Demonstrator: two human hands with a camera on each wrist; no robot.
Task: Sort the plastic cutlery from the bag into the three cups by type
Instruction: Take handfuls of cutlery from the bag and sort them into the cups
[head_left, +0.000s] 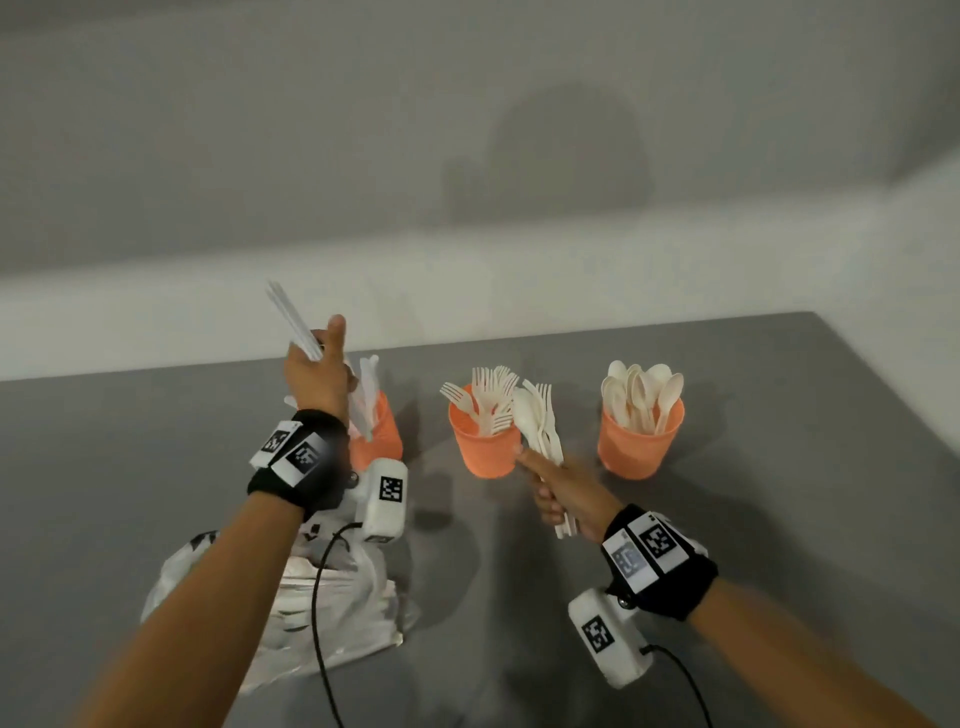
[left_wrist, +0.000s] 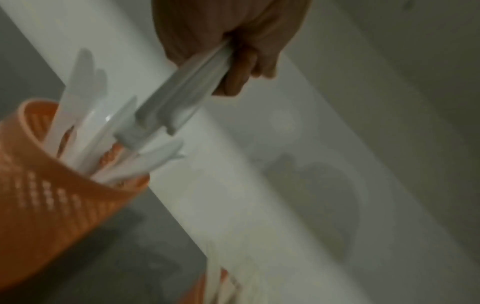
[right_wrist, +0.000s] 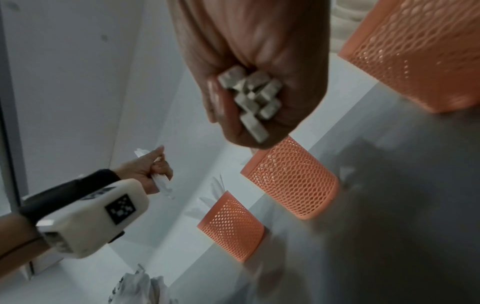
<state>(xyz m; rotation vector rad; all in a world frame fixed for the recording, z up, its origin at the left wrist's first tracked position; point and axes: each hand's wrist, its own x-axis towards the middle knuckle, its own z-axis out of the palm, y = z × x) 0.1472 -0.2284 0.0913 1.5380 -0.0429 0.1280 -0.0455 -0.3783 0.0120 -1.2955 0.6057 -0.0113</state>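
Three orange mesh cups stand in a row on the grey table. The left cup (head_left: 382, 441) holds knives, the middle cup (head_left: 483, 447) holds forks, the right cup (head_left: 639, 441) holds spoons. My left hand (head_left: 317, 374) grips a small bunch of white knives (head_left: 293, 322) above the left cup (left_wrist: 52, 185); their lower ends (left_wrist: 168, 111) hang over its rim. My right hand (head_left: 566, 499) grips a bundle of forks and a spoon (head_left: 540, 421) in front of the middle cup; the handle ends (right_wrist: 252, 98) stick out of the fist. The white plastic bag (head_left: 337, 597) lies under my left forearm.
A white wall with a ledge runs behind the table (head_left: 779, 467). The table's right edge slants toward the near right. A black cable (head_left: 319, 597) from the left wrist camera hangs over the bag. In the right wrist view the cups (right_wrist: 293, 181) lie in a diagonal line.
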